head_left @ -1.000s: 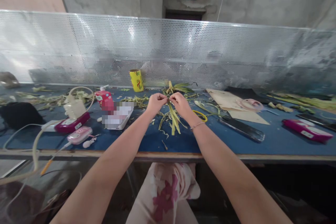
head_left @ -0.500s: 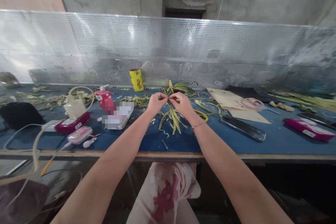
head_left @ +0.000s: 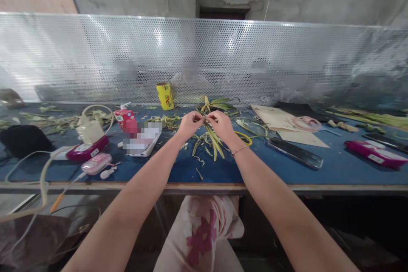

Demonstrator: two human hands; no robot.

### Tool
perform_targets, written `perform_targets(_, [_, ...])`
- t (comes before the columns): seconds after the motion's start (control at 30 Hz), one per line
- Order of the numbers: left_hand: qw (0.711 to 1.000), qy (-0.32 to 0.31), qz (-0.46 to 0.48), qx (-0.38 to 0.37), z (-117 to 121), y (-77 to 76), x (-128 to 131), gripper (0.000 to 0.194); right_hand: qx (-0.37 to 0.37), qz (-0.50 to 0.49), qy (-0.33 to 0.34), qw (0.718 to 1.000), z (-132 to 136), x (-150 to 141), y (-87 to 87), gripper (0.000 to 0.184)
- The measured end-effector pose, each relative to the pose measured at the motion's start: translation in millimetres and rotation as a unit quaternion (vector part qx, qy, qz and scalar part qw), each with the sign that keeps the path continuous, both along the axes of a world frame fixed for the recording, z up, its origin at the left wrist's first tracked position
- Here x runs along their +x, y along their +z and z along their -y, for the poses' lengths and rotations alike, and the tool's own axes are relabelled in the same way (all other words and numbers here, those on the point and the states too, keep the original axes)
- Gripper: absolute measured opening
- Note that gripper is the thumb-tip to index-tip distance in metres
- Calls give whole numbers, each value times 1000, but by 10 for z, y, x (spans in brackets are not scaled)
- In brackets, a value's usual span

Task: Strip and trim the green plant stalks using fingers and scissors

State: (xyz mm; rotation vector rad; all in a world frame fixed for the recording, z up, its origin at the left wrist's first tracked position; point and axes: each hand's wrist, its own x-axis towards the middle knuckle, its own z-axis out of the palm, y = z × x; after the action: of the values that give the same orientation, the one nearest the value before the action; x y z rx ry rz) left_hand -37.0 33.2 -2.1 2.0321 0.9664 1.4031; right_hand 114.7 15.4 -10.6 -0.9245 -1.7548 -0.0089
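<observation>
In the middle of the table, my left hand (head_left: pixel 190 124) and my right hand (head_left: pixel 221 125) meet fingertip to fingertip, both pinched closed at the middle of a bunch of plant stalks (head_left: pixel 215 143). Long flat green and yellowish ends of the bunch spread below my hands towards me. Above them lie a pale stub and more green leaves (head_left: pixel 221 103). Anything small right between the fingertips is too hidden to make out. Thin plant scraps (head_left: pixel 199 160) lie on the blue tabletop near the bunch.
A yellow roll (head_left: pixel 165 96) stands behind my left hand. Left are a red drink carton (head_left: pixel 126 120), a white tray (head_left: pixel 153 138) and a cabled pink device (head_left: pixel 96 164). To the right lie a black phone (head_left: pixel 296 154), cardboard (head_left: pixel 270 119) and a magenta packet (head_left: pixel 374 154). A perforated metal screen (head_left: pixel 204 42) closes the back.
My fingertips have shifted only slightly at the bunch and both hands stay pinched there. The whole view has moved a little.
</observation>
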Motion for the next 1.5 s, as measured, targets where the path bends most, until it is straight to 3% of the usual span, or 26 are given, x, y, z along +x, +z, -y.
perform_targets(0.37, [997,31,-30,69,40,24,-6,4,-68,-65,18,995,-6,-53,6,11])
perform_targets(0.7, [999,29,19,34,44,42,-14,7,-71,-65,33,995,48,-57,27,12])
perform_targets(0.93, [999,23,20,26,49,48,-21,6,-118,-112,62,985,17,-49,7,18])
perform_targets(1.2, [999,28,19,21,27,38,-25,6,-43,-25,60,997,57,-55,34,17])
perform_targets(1.5, [998,-10,63,-20,-6,19,-13,12,-22,-33,39,998,25,-7,20,12])
